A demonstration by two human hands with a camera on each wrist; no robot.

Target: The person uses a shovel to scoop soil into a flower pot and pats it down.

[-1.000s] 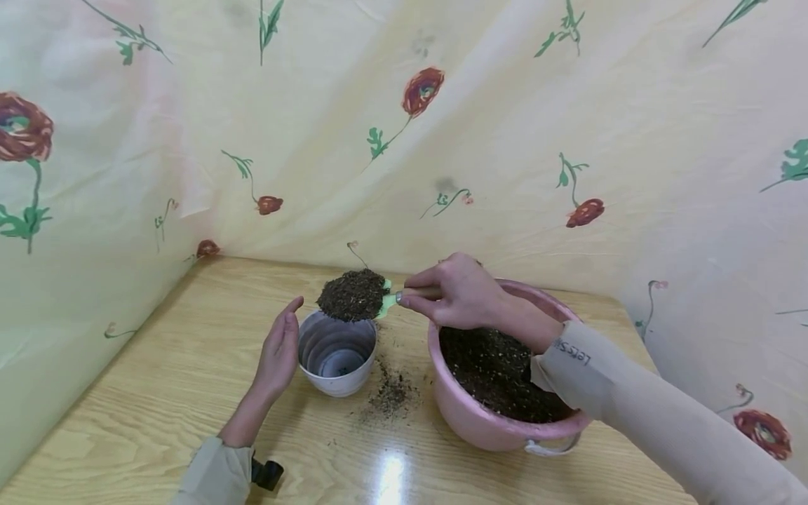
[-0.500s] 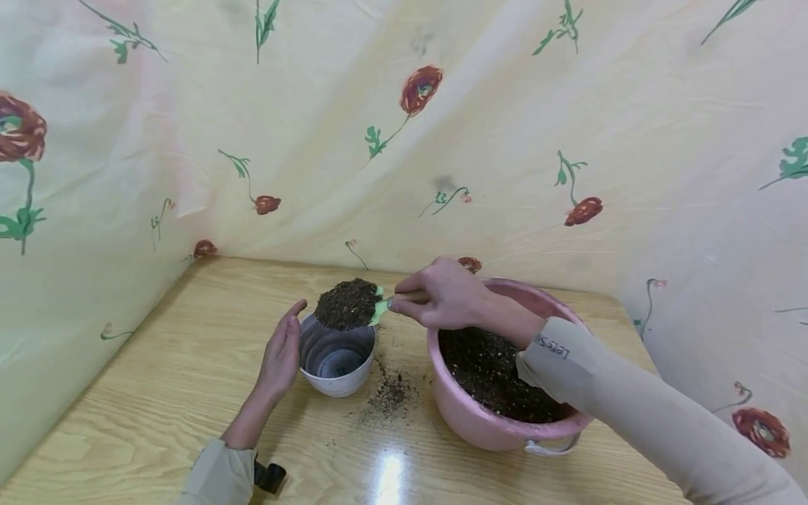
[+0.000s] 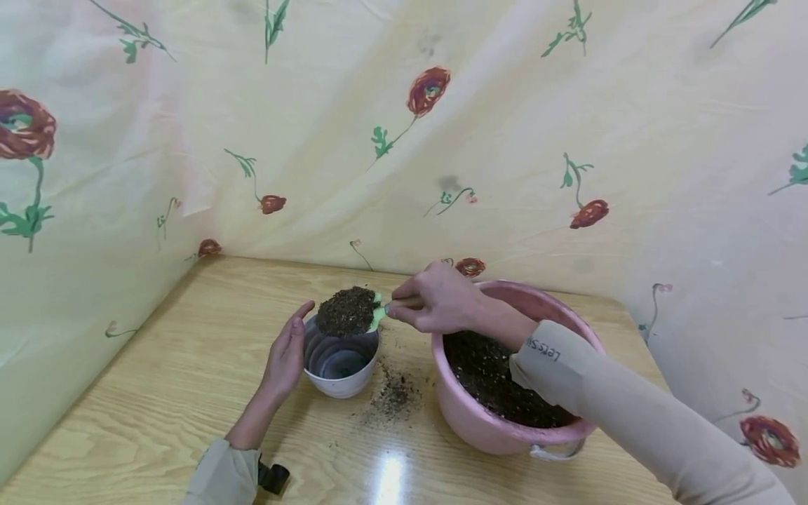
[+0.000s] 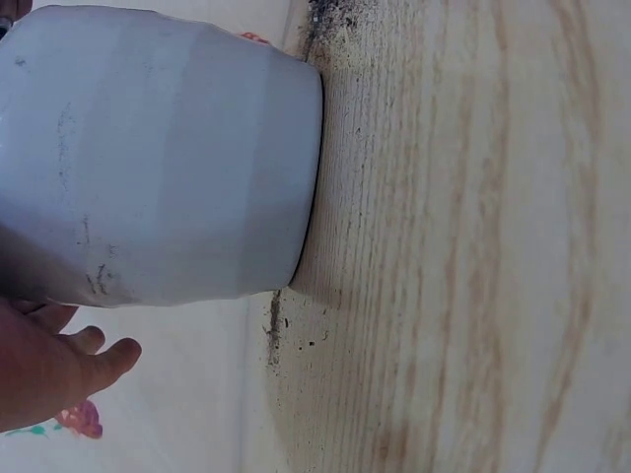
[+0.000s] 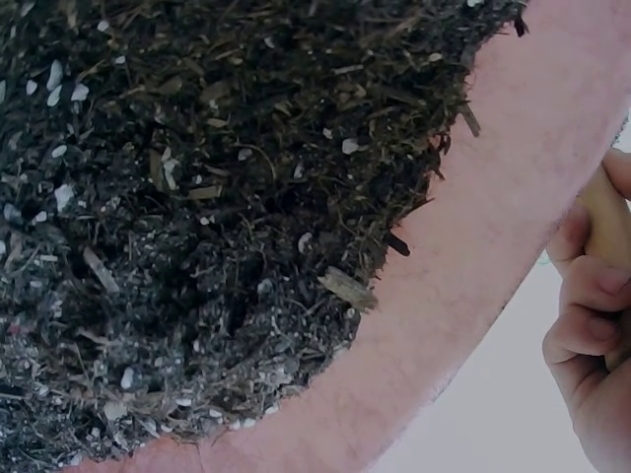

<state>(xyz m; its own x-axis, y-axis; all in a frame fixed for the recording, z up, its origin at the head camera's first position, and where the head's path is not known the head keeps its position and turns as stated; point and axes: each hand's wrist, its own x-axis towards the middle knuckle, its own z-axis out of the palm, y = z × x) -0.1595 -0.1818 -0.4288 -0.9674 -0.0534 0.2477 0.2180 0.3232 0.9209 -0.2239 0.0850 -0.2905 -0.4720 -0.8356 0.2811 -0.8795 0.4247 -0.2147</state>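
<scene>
A person in beige sleeves works at a pale wood-grain table (image 3: 158, 365), seen from head height. The right hand (image 3: 442, 301) grips the wooden handle of a small trowel with a light-green blade (image 3: 377, 320), its fingers curled round it. The blade carries a heaped mound of dark, crumbly soil (image 3: 347, 313) above the back part of a round white pot (image 3: 341, 387) with a grey, ridged inside. The pot stands upright on the table, its inner floor visible below the load.

The left hand (image 3: 285, 358) is held up along the pot's left side with its fingers loosely extended, near the rim; it is hard to tell whether the palm presses the wall. The left-wrist view shows dark smudges on the pot's outer wall.

To the right stands a large, round pink basin (image 3: 476, 424) with a metal side handle, holding more dark soil (image 3: 489, 382) flecked with white bits. Loose crumbs (image 3: 396, 398) lie scattered between pot and basin. Behind hangs a cream covering (image 3: 334, 140) printed with red flowers and green stems.
</scene>
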